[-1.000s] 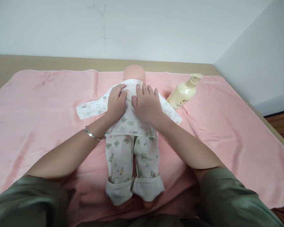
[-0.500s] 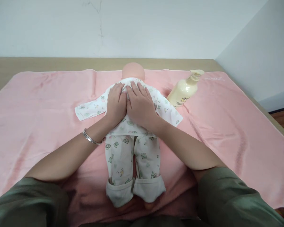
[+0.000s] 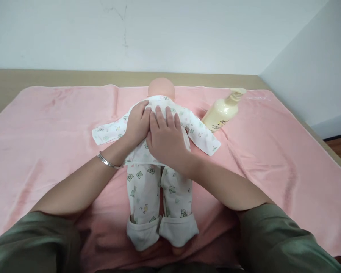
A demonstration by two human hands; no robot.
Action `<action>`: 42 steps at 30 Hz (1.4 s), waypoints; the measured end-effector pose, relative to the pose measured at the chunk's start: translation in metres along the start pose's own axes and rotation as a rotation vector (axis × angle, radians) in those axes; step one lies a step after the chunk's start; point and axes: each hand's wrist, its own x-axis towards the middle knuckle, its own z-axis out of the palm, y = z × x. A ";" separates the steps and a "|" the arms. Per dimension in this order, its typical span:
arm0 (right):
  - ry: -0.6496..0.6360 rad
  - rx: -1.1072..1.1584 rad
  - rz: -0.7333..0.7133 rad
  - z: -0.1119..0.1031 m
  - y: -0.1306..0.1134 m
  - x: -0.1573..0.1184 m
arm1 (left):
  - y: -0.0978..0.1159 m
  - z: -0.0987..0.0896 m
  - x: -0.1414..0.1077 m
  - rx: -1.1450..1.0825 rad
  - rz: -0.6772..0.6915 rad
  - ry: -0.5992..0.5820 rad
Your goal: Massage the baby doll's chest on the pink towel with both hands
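Observation:
A baby doll (image 3: 161, 88) in a white printed top (image 3: 182, 112) and matching trousers (image 3: 144, 189) lies stretched out, its bald head at the far end and its cuffed legs toward me. No face shows on it. My left hand (image 3: 138, 123) rests along the left side of the doll's torso, thumb toward the middle, its fingertips partly out of sight. Across the middle of the torso lies my right hand (image 3: 169, 138), flat with fingers spread, its thumb side against my left hand. Neither hand grips anything. A silver bangle (image 3: 108, 161) circles my left wrist.
A cream pump bottle (image 3: 221, 113) leans to the right of the doll, close to its sleeve. Under everything spreads a pink blanket (image 3: 59, 151) on a wooden table (image 3: 45, 77). White walls (image 3: 187, 34) stand behind and to the right.
My right hand has slid down the doll's torso toward me, its fingers spreading a little wider. The left hand stays near the same spot. The camera view has shifted slightly.

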 end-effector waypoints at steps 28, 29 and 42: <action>-0.035 0.171 0.128 -0.002 0.049 0.041 | 0.019 0.009 -0.035 0.205 0.321 -0.051; -0.029 0.169 0.141 -0.002 0.051 0.043 | 0.021 0.009 -0.038 0.205 0.331 -0.071; -0.018 0.058 -0.040 -0.001 0.029 0.021 | 0.000 0.004 -0.005 0.139 0.119 -0.005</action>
